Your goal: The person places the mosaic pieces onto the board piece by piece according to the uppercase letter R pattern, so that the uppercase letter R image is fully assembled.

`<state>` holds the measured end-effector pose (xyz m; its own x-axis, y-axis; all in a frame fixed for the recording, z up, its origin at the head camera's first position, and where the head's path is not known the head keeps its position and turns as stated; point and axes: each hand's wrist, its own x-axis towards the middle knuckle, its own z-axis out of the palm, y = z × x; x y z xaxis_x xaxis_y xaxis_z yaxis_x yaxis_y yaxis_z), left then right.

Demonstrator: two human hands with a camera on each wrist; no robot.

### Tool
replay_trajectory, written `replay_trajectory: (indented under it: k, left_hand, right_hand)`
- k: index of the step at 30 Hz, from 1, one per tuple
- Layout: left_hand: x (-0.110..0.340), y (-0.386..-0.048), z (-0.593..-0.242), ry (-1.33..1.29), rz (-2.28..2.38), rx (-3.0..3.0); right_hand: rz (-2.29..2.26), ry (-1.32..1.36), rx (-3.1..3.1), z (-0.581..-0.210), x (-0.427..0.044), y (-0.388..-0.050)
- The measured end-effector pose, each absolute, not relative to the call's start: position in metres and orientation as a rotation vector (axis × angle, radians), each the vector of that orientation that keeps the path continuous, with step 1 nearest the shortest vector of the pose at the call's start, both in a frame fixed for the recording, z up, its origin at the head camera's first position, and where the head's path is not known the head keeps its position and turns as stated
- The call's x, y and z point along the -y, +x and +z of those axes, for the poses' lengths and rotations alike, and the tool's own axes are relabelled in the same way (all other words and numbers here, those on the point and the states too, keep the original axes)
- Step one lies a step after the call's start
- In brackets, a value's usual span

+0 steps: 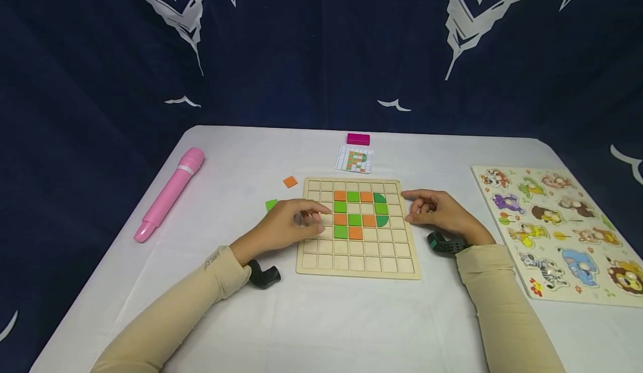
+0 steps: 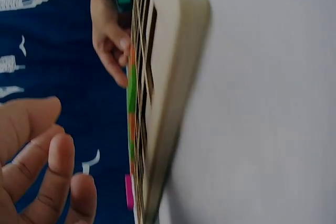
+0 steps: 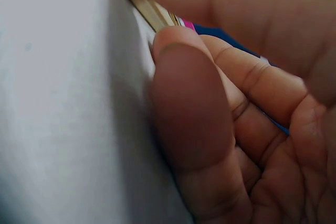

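A wooden grid board (image 1: 359,264) lies flat on the table with orange tiles (image 1: 355,233), light green tiles (image 1: 340,232) and two dark green rounded tiles (image 1: 380,198) set in its squares. Over the board's left part hovers my left hand (image 1: 286,225); its thumb and fingers are apart, with nothing seen between them. In the left wrist view the fingers (image 2: 60,161) are loosely bent beside the board. My right hand (image 1: 437,211) touches the board's right edge with thumb and index finger, its other fingers bent inward. A loose orange tile (image 1: 289,182) and a green tile (image 1: 271,204) lie left of the board.
Behind the board lie a pattern card (image 1: 354,159) and a magenta block (image 1: 358,139). A pink microphone-like stick (image 1: 171,194) lies at the left. An animal puzzle board (image 1: 562,228) covers the table's right side. A dark patterned curtain (image 1: 321,55) hangs behind the white table (image 1: 351,323).
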<state>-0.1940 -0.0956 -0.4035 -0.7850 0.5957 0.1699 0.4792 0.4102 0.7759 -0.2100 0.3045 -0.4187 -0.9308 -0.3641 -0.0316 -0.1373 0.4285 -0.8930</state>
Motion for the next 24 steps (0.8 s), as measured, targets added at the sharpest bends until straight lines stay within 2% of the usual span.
replay_trajectory:
  k: [5,13,24]
  left_hand:
    - [0.123,-0.205,-0.401,0.936,1.357,-2.548]
    - [0.161,-0.223,-0.403,0.743,1.384,-2.673]
    - [0.17,-0.228,-0.409,0.685,1.331,-2.705]
  right_hand:
    - [-1.504,-0.445,-2.463,-0.419,-0.305,-0.21]
    - [-1.493,-0.442,-2.475,-0.419,-0.304,-0.211]
    - [-1.502,-0.445,-2.481,-0.418,-0.302,-0.209]
